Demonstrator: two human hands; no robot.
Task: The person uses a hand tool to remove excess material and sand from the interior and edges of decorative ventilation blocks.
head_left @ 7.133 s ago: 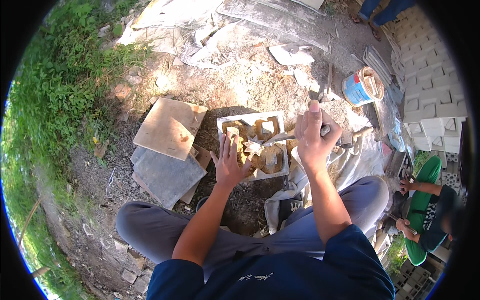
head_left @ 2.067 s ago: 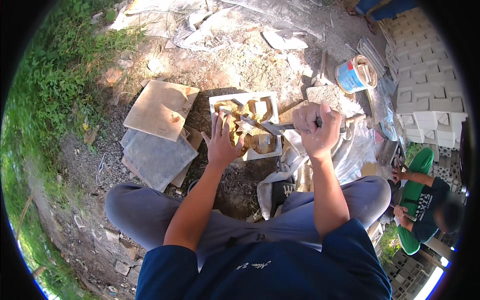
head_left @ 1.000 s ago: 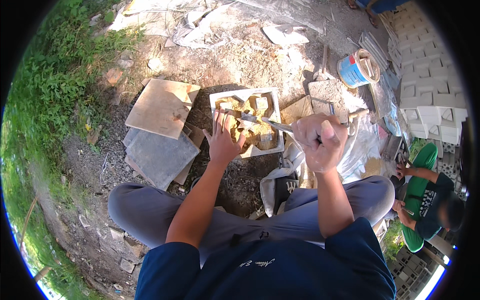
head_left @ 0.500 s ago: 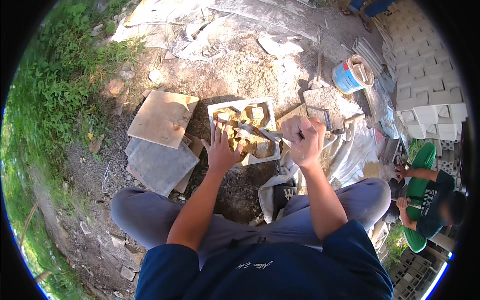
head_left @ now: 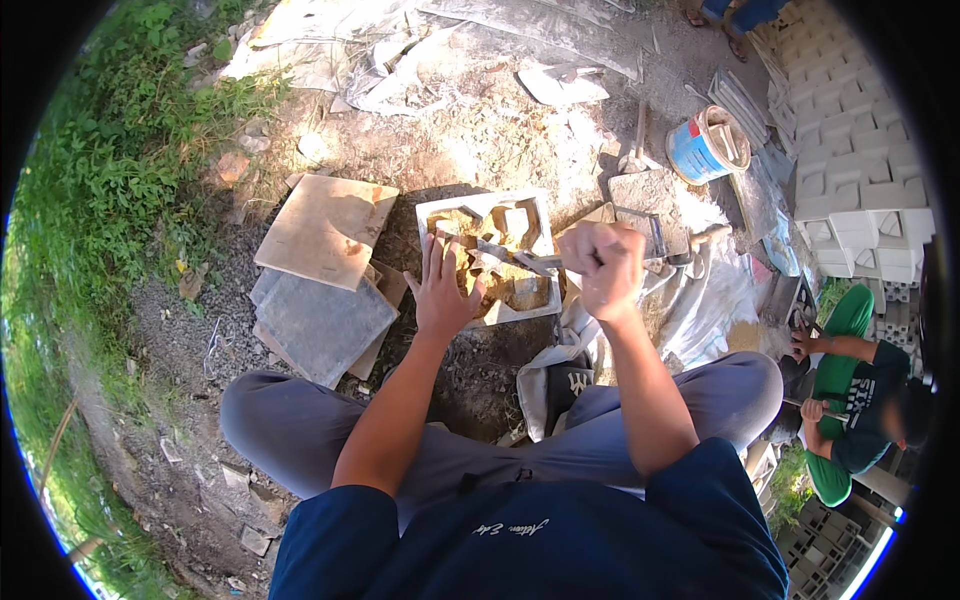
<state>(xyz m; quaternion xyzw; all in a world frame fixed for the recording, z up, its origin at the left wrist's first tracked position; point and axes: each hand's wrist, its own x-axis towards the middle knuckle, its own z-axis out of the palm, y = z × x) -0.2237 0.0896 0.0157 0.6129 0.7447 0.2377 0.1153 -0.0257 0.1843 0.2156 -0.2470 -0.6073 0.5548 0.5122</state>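
Observation:
A white square mould (head_left: 432, 212) lies on the dirt in front of me, its inner shapes packed with yellowish wet mix. My left hand (head_left: 441, 292) lies flat with spread fingers on the mould's near left corner. My right hand (head_left: 603, 268) is closed around the handle of a trowel (head_left: 512, 256), whose blade reaches left over the mould's middle. My knees in grey trousers frame the spot from below.
Flat square slabs (head_left: 322, 268) are stacked left of the mould. A blue bucket (head_left: 705, 145) stands at upper right beside stacked white blocks (head_left: 858, 150). Sacks and plastic sheeting (head_left: 700, 300) lie right of the mould. Another person in green (head_left: 850, 400) crouches at far right. Grass borders the left.
My right hand has drawn the trowel back and forth over the mould, and now sits slightly right of where it was half a second ago. The left hand stays on the mould.

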